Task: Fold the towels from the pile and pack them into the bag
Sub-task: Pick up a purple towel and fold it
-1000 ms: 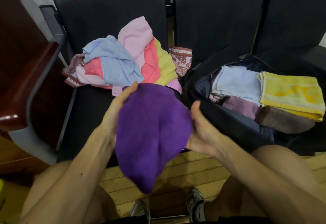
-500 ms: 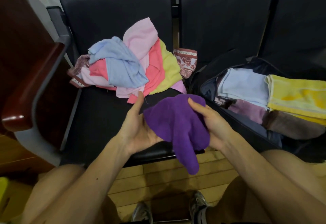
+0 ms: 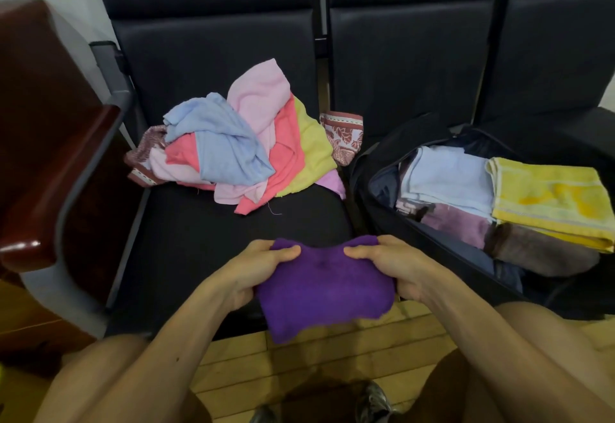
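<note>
The left hand (image 3: 256, 272) is gripping the left edge of a purple towel (image 3: 319, 286), its thumb lying on top of the cloth and its fingers curling underneath. The right hand (image 3: 396, 269) is pinching the opposite edge in the same way, thumb over, fingers under. Between the two hands the towel is lying folded into a rough rectangle, with one lower corner hanging down toward the wooden floor (image 3: 332, 356). The towel is hovering over the front edge of a black seat (image 3: 199, 239).

Beyond the left hand, further back on that seat, the pile (image 3: 239, 153) of unfolded towels is sitting in a loose heap of blue, pink, coral and yellow-green cloth. Beyond the right hand and off to its outer side, the dark bag (image 3: 366, 173) is lying open on the next seat. Inside it, a light blue towel (image 3: 446, 179), a yellow towel (image 3: 549, 199), a mauve towel (image 3: 456, 226) and a brown towel (image 3: 539, 249) are resting folded, touching one another.
</note>
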Motion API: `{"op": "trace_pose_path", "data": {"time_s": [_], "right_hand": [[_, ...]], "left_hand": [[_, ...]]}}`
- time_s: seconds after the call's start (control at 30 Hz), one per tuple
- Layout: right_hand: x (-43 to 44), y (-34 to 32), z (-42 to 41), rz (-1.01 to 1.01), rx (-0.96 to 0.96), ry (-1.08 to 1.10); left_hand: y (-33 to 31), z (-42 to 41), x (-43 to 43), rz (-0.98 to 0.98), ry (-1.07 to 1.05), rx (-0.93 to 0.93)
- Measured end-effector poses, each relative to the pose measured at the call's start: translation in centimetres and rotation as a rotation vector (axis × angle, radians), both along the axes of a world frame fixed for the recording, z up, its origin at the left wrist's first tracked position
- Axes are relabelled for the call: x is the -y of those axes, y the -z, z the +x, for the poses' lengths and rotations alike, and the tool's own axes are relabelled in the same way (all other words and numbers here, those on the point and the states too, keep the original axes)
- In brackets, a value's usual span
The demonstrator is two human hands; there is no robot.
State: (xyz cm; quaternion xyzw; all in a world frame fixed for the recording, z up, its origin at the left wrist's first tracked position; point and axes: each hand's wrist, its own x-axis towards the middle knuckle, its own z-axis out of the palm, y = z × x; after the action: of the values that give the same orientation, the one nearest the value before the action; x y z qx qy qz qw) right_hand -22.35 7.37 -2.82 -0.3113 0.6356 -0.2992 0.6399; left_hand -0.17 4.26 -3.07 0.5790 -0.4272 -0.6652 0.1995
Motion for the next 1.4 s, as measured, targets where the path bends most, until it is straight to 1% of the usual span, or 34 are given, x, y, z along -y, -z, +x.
{"op": "trace_pose_path", "data": {"time_s": [0.03, 0.1, 0.13, 0.2, 0.23, 0.27, 0.3, 0.33, 0.37, 0.43, 0.5, 0.53, 0.6, 0.73, 0.83, 1.03, 1.13, 1.3, 1.33, 1.37, 1.4], "right_hand": [[0.0, -0.1, -0.1, 0.008, -0.007, -0.019], [-0.1, -0.9, 0.0, -0.048, 0.039, -0.051], [-0.3, -1.5, 0.0, -0.119, 0.089, -0.046], [-0.9, -3.3, -0.2, -0.341, 0.193, -0.04], [-1.2, -4.4, -0.3, -0.458, 0.224, -0.046], [-1.6, -5.4, -0.3, -0.558, 0.23, -0.066], [-1.6, -5.9, -0.4, -0.632, 0.208, -0.094], [-1.5, -6.0, -0.5, -0.675, 0.168, -0.113], [-1.5, -5.7, -0.6, -0.695, 0.128, -0.131], [-1.1, -5.1, -0.8, -0.715, 0.084, -0.174], [-0.6, -4.6, -1.1, -0.71, 0.088, -0.151], [-0.4, -4.5, -1.3, -0.705, 0.09, -0.133], [-0.2, -4.3, -1.6, -0.685, 0.059, -0.119], [-0.1, -3.7, -2.1, -0.652, -0.006, -0.124], [-0.2, -3.5, -2.5, -0.619, 0.022, -0.117], [-0.6, -3.4, -3.2, -0.57, 0.014, -0.222], [-0.7, -3.0, -3.6, -0.524, 0.098, -0.262], [-0.9, -2.7, -4.4, -0.36, 0.464, -0.383], [-0.9, -2.7, -4.4, -0.33, 0.49, -0.393], [-1.0, -2.6, -4.3, -0.311, 0.473, -0.402], [-1.0, -2.6, -3.9, -0.302, 0.416, -0.412]], "left_hand": [[-0.3, 0.1, 0.0, 0.028, 0.01, -0.022], [-0.8, 0.4, 0.1, 0.019, 0.011, -0.145], [-1.2, 0.6, 0.2, -0.023, -0.001, -0.241], [-2.2, 1.2, 0.2, -0.177, -0.043, -0.468], [-2.5, 1.7, 0.3, -0.264, -0.082, -0.55], [-2.6, 2.1, 0.6, -0.342, -0.098, -0.587], [-2.0, 2.8, 1.2, -0.409, -0.104, -0.569], [-1.3, 3.3, 1.7, -0.468, -0.091, -0.512], [-0.8, 3.6, 1.9, -0.516, -0.083, -0.415], [-0.1, 3.8, 2.2, -0.565, -0.01, -0.28], [-0.4, 3.2, 2.1, -0.598, 0.001, -0.205], [-0.9, 2.9, 1.8, -0.59, -0.016, -0.212], [-1.6, 2.2, 1.4, -0.621, 0.027, -0.225], [-1.3, 2.3, 1.7, -0.635, 0.03, -0.181], [-1.8, 2.3, 1.5, -0.629, 0.036, -0.194], [-2.4, 2.3, 1.1, -0.582, 0.066, -0.207], [-2.7, 2.0, 0.9, -0.569, 0.076, -0.223], [-3.2, 1.9, 0.6, -0.55, 0.13, -0.247], [-3.2, 1.7, 0.6, -0.543, 0.154, -0.251], [-3.2, 1.5, 0.5, -0.535, 0.187, -0.253], [-3.1, 1.2, 0.4, -0.527, 0.226, -0.257]]}}
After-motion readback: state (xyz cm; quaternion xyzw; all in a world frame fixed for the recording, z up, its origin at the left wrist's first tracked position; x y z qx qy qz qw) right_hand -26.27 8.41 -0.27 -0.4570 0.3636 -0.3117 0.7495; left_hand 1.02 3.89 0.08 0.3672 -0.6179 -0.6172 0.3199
